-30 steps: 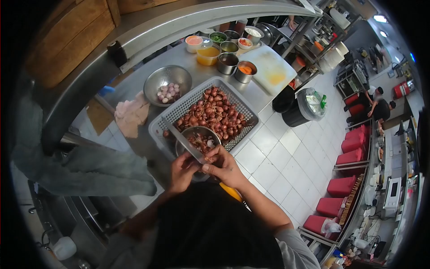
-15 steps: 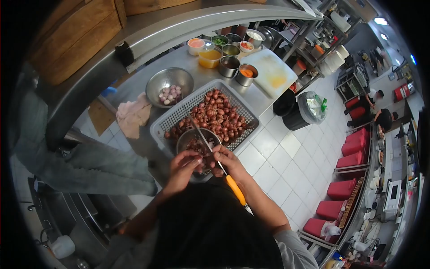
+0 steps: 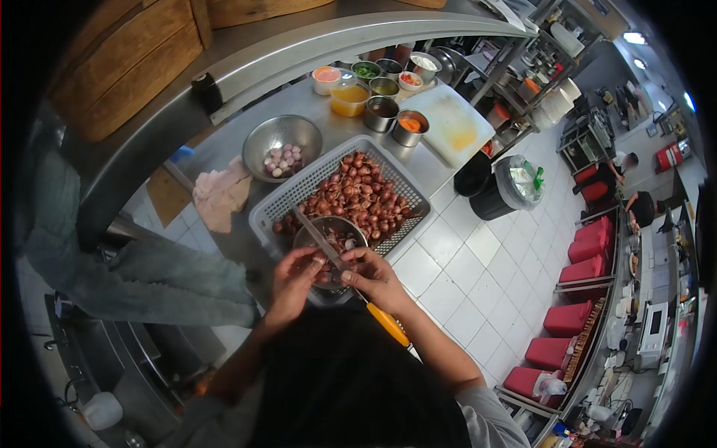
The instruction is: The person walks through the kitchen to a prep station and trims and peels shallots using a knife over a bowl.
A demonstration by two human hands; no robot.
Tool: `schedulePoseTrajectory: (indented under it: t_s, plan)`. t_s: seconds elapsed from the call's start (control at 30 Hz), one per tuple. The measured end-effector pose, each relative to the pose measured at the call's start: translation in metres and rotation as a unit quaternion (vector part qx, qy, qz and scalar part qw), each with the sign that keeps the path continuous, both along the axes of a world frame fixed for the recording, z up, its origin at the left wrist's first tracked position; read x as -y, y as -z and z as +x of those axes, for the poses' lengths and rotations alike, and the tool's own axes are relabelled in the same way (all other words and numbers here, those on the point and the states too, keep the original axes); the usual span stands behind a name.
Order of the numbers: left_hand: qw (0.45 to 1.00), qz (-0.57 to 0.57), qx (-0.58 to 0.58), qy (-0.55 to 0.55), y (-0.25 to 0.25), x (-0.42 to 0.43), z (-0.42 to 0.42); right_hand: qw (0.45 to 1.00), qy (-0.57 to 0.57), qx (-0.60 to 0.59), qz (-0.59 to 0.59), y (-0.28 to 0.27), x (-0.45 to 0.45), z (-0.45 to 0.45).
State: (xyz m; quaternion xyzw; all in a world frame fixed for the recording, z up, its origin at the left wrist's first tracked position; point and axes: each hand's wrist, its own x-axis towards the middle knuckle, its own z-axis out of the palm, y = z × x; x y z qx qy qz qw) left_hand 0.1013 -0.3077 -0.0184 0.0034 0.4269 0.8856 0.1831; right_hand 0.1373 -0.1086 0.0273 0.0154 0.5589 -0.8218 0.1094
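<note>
My right hand [image 3: 373, 281] is closed on a knife with a yellow handle [image 3: 388, 322]. The knife's blade [image 3: 317, 233] points up and left across a metal bowl [image 3: 364, 230]. Facing it from the left, my left hand [image 3: 293, 282] has its fingers bent together by the blade; what they pinch is too small to make out. Under the hands, the bowl holds dark skins and a pale shallot [image 3: 349, 244]. It rests in the near end of a grey perforated crate [image 3: 261, 215], against a heap of red-brown unpeeled shallots [image 3: 366, 187].
A steel bowl [image 3: 258, 138] of peeled shallots and a pinkish cloth [image 3: 222, 188] lie left of the crate. Behind stand several containers, including a tub of orange liquid [image 3: 349, 101], and a white cutting board [image 3: 454, 127]. A lined bin [image 3: 493, 196] is on the floor; people work far right.
The blade has swung left, and my right hand has shifted slightly left. My left hand has moved a little left and up. A pale shallot now shows in the metal bowl.
</note>
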Motion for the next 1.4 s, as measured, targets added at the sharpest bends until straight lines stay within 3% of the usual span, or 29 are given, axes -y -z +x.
schedulePoseTrajectory:
  t_s: [0.1, 0.37, 0.77, 1.0, 1.1, 1.23, 1.4]
  plan:
    - [1.000, -0.003, -0.011, -0.009, 0.004, -0.002, 0.002, 0.991, -0.044, -0.013, 0.122, -0.019, -0.002, 0.007]
    - [0.999, 0.006, -0.033, -0.012, -0.007, -0.003, 0.004, 0.975, -0.050, -0.058, 0.208, -0.030, 0.002, 0.012]
    - [0.999, 0.013, -0.029, 0.018, -0.007, 0.002, 0.005, 0.983, -0.043, -0.084, 0.158, -0.017, 0.003, 0.010]
    - [0.994, 0.067, -0.019, 0.088, -0.017, 0.005, 0.000, 0.996, -0.069, 0.033, -0.048, -0.019, -0.011, 0.006]
    - [0.992, 0.086, 0.009, 0.087, -0.022, 0.004, 0.000, 0.999, -0.016, 0.028, 0.002, -0.005, -0.013, 0.002]
    - [0.994, 0.084, 0.006, 0.073, -0.016, 0.005, -0.002, 0.996, -0.028, 0.033, 0.081, -0.002, -0.014, 0.004]
    - [0.995, 0.090, 0.002, 0.034, -0.005, 0.001, 0.001, 0.989, -0.066, -0.015, 0.133, -0.035, -0.002, 0.016]
